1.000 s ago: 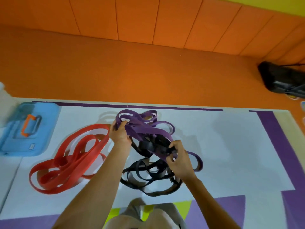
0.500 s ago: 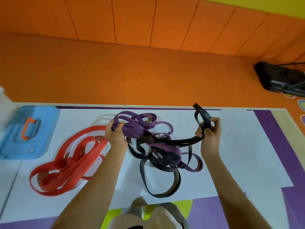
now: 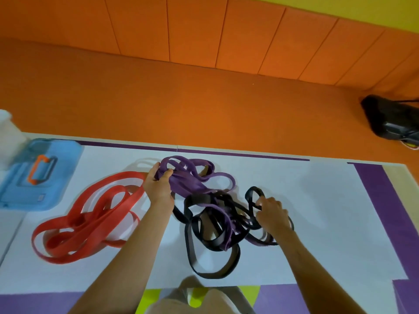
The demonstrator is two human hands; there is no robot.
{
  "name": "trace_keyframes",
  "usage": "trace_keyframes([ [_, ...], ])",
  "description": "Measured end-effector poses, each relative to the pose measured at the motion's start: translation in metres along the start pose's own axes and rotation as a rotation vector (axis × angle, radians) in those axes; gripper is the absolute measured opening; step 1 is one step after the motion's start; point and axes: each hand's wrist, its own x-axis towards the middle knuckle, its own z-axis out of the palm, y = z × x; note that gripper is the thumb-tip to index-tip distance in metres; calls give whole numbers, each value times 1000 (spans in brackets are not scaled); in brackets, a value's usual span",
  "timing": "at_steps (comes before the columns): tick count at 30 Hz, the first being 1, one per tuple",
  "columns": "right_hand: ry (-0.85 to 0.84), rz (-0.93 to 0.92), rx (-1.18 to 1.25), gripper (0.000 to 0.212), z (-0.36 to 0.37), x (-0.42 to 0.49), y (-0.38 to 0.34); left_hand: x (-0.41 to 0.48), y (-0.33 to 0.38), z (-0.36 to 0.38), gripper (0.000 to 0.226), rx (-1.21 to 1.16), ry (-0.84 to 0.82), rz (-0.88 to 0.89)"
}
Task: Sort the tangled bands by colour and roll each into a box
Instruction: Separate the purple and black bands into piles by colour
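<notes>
A knot of purple bands [image 3: 190, 184] and black bands [image 3: 192, 252] lies on the white mat [image 3: 317, 211] in the middle. My left hand [image 3: 157, 189] grips a bunch of purple bands at the knot's far left end. My right hand [image 3: 271, 213] holds black loops at the knot's right side, low over the mat. The red bands [image 3: 90, 225] lie apart in a loose heap to the left. A blue box [image 3: 38, 175] with an orange handle sits at the far left.
A black bag [image 3: 390, 121] lies on the orange floor at the far right. A white object [image 3: 9, 130] stands behind the blue box. My knee [image 3: 192, 300] shows at the bottom edge. Purple mat strips border the white mat on the right.
My right hand, which had pulled a black band up and to the right, has come back down to the knot. The black loops have dropped onto the mat. My left hand stayed put.
</notes>
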Motion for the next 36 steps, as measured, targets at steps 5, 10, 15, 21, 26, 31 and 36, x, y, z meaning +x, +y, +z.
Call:
trace_keyframes([
  [5,-53,-220,39,79,23,19,-11,-10,-6,4,39,14,22,46],
  [10,-281,-469,175,117,39,35,-28,-14,-14,0,42,81,47,95],
  [15,-73,-413,12,71,56,48,-21,-13,-18,-2,41,92,87,105],
  [21,92,-503,131,30,20,54,-2,-7,-17,3,45,86,138,133],
  [26,105,-434,514,43,-26,40,24,-4,-18,11,44,74,88,166],
  [31,210,-432,669,60,-51,16,35,-3,-27,12,43,65,31,163],
  [36,106,-455,593,63,-46,1,36,0,-27,8,42,39,31,126],
])
